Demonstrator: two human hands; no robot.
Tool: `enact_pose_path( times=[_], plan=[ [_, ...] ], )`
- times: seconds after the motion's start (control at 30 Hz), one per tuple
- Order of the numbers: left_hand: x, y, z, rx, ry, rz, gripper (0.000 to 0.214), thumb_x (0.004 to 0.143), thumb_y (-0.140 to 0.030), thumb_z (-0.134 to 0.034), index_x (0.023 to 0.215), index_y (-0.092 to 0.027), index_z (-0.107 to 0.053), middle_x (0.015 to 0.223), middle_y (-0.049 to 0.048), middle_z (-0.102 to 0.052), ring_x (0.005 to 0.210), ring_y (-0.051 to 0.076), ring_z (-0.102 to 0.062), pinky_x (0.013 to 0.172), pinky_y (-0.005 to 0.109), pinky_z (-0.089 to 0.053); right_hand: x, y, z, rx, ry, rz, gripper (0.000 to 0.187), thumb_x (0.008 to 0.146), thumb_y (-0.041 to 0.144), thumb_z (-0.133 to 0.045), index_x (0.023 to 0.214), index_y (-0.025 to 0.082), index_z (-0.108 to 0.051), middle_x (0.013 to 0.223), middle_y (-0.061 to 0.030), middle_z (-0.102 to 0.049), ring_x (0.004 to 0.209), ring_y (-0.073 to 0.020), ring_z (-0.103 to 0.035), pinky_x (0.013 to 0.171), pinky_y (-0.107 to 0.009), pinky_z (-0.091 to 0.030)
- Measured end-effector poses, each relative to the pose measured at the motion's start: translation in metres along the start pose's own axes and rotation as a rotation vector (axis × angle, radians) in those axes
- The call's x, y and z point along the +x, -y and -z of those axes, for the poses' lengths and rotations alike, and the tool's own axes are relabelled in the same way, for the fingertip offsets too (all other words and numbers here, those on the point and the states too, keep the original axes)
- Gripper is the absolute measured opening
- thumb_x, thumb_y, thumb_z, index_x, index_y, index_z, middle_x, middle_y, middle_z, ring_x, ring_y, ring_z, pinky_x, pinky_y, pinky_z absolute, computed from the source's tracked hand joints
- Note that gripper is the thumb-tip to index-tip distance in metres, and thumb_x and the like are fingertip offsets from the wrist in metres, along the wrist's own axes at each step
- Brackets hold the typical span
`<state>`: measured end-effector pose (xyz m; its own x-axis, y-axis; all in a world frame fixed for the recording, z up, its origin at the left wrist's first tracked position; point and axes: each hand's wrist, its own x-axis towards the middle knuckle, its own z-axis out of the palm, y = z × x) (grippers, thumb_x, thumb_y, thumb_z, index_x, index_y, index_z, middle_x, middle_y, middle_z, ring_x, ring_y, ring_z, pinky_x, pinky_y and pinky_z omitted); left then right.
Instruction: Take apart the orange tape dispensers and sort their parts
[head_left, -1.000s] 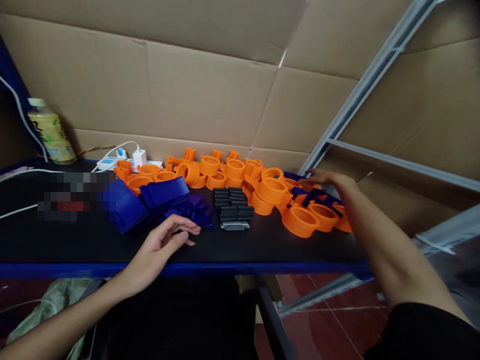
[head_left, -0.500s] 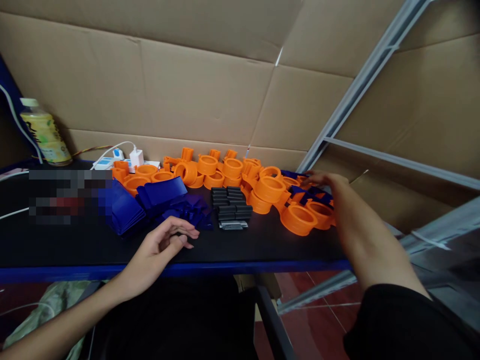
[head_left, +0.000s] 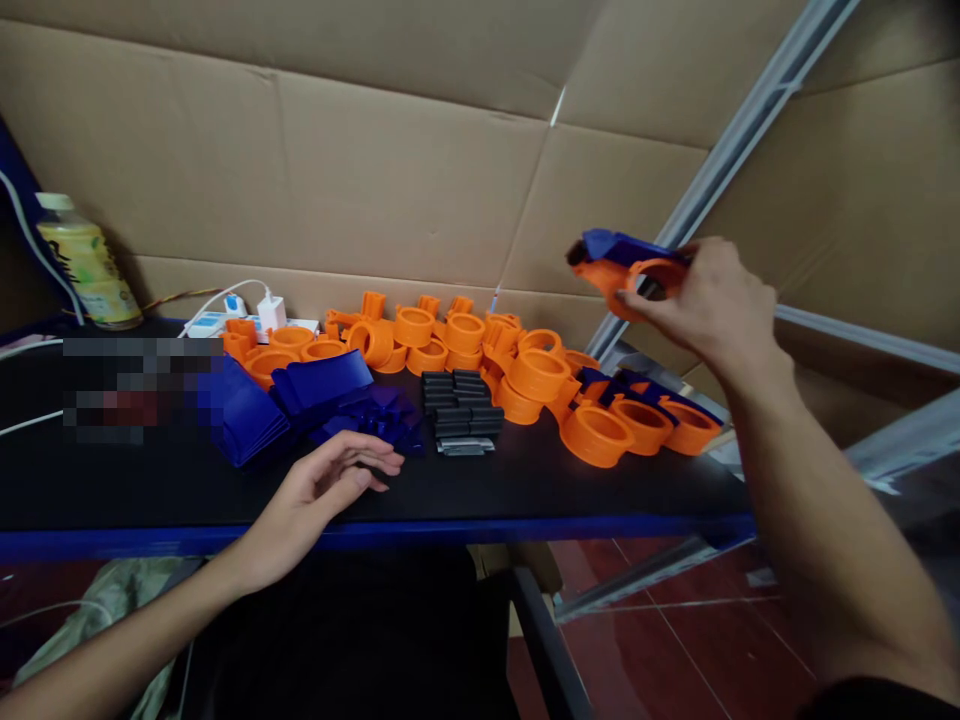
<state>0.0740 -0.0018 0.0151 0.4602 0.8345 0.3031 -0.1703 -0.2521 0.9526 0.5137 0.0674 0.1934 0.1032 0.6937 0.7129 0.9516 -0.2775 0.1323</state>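
Observation:
My right hand (head_left: pixel 712 300) is raised above the bench's right end, closed on an orange and blue tape dispenser (head_left: pixel 628 272). The dispenser has an orange ring body with a blue plate along its top. Its far end is dark. My left hand (head_left: pixel 334 480) rests near the bench's front, fingers loosely bent and apart from the thumb, with nothing in it. Just beyond it are small blue plastic pieces (head_left: pixel 382 415) and a stack of blue plates (head_left: pixel 251 420). Black rollers (head_left: pixel 465 410) lie in rows right of that hand.
Orange ring bodies (head_left: pixel 536 375) are heaped along the back. Several assembled dispensers (head_left: pixel 649 425) sit at the right end. A drink bottle (head_left: pixel 90 265) and a power strip with chargers (head_left: pixel 274 315) stand at the back left. A metal frame post (head_left: pixel 720 190) rises on the right.
My right hand has lifted a tape dispenser up from the bench's right end, uncovering other dispensers there. My left hand has barely moved.

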Motion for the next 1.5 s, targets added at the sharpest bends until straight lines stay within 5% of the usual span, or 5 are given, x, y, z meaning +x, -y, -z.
enact_pose_path(
  times=[0.2, 0.4, 0.53, 1.03, 1.5],
  plan=[
    [0.000, 0.012, 0.005, -0.207, 0.017, -0.131, 0.069, 0.087, -0.042, -0.069, 0.149, -0.033, -0.040, 0.154, 0.0131, -0.046, 0.135, 0.036, -0.049, 0.101, 0.051, -0.050, -0.119, 0.141, 0.064, 0.437, -0.011, 0.337, 0.070, 0.080, 0.065, -0.061, 0.128, 0.016, -0.048, 0.114, -0.0155, -0.062, 0.095, -0.0294, -0.065, 0.076, -0.040, -0.052],
    [-0.005, 0.011, 0.006, -0.360, -0.223, -0.075, 0.056, 0.088, -0.050, -0.064, 0.139, -0.030, -0.052, 0.138, 0.0100, -0.061, 0.105, 0.026, -0.066, 0.088, 0.040, -0.057, -0.185, 0.212, 0.060, 0.512, 0.089, 0.601, 0.073, 0.083, 0.080, -0.047, 0.119, 0.016, -0.053, 0.104, -0.0155, -0.064, 0.092, -0.0294, -0.062, 0.062, -0.039, -0.052],
    [-0.003, 0.006, 0.007, -0.323, -0.301, 0.045, 0.044, 0.087, -0.041, -0.066, 0.127, -0.023, -0.062, 0.113, 0.0058, -0.070, 0.070, 0.014, -0.063, 0.068, 0.029, -0.059, -0.179, 0.223, 0.056, 0.554, 0.095, 0.776, 0.051, 0.096, 0.064, -0.044, 0.111, 0.017, -0.058, 0.099, -0.0113, -0.066, 0.094, -0.0240, -0.061, 0.072, -0.035, -0.049],
    [-0.003, 0.006, 0.009, -0.206, -0.207, 0.143, 0.035, 0.085, -0.041, -0.069, 0.112, -0.019, -0.065, 0.089, 0.0046, -0.066, 0.068, 0.017, -0.062, 0.054, 0.024, -0.054, -0.170, 0.230, 0.057, 0.388, 0.055, 0.991, 0.026, 0.095, 0.003, -0.037, 0.087, 0.017, -0.057, 0.082, -0.0078, -0.059, 0.064, -0.0166, -0.052, 0.048, -0.032, -0.031],
    [-0.013, 0.007, 0.014, -0.201, 0.007, 0.116, 0.048, 0.086, -0.048, -0.064, 0.126, -0.022, -0.062, 0.093, 0.0063, -0.067, 0.068, 0.018, -0.063, 0.062, 0.029, -0.055, -0.166, 0.208, 0.043, 0.692, 0.146, 0.786, 0.031, 0.105, 0.021, -0.037, 0.087, 0.018, -0.061, 0.079, -0.0039, -0.068, 0.064, -0.0135, -0.060, 0.060, -0.027, -0.042]
  ],
)
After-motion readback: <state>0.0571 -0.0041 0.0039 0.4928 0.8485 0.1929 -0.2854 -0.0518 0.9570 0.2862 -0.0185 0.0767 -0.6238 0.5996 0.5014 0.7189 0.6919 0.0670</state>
